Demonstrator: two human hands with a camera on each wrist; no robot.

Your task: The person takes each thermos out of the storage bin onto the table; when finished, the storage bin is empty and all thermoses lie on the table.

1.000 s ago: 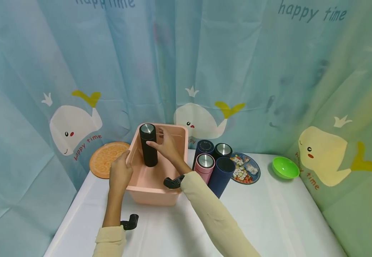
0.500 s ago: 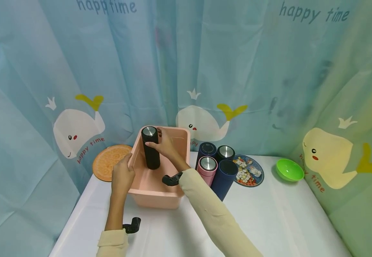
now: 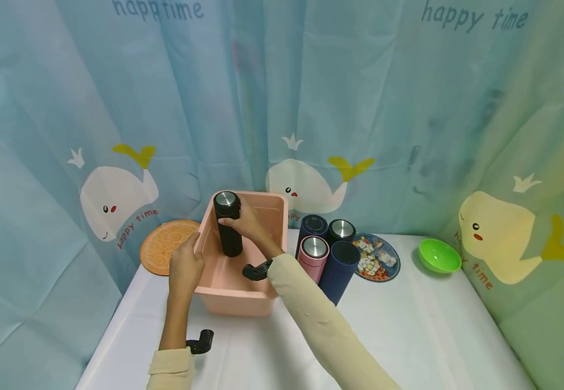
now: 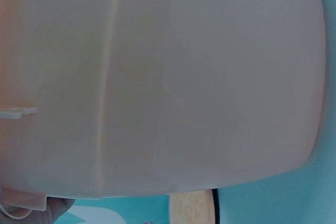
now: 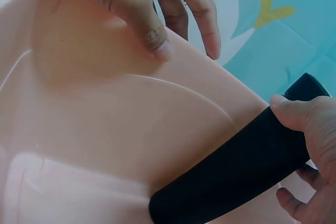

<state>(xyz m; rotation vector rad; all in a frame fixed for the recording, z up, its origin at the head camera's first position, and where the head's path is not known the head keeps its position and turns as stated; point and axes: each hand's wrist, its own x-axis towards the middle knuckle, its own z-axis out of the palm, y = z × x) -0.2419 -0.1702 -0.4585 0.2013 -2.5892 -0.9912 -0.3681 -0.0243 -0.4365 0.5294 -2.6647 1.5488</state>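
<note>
A black thermos (image 3: 230, 238) with a steel-topped lid stands inside the pink plastic basin (image 3: 235, 304), near its left wall. My right hand (image 3: 248, 221) grips it just below the lid; thumb and fingers sit on opposite sides of the bottle in the right wrist view, where the thermos (image 5: 231, 166) slants across the pink wall. With my left hand (image 3: 186, 264) I hold the basin's left rim. Seen from the right wrist, that thumb (image 5: 149, 35) lies inside the rim and the other fingers hang outside. The basin's outside wall (image 4: 210, 87) fills the left wrist view.
Right of the basin stand a pink thermos (image 3: 313, 259), a black thermos (image 3: 341, 231) and two dark blue ones, grouped closely. Behind them lies a patterned plate (image 3: 378, 259), with a green bowl (image 3: 439, 256) farther right. An orange round board (image 3: 164, 246) leans at left.
My right hand's fingers have closed in around the black thermos; earlier they were spread beside it. My left hand keeps its hold on the rim. The head view has shifted slightly.
</note>
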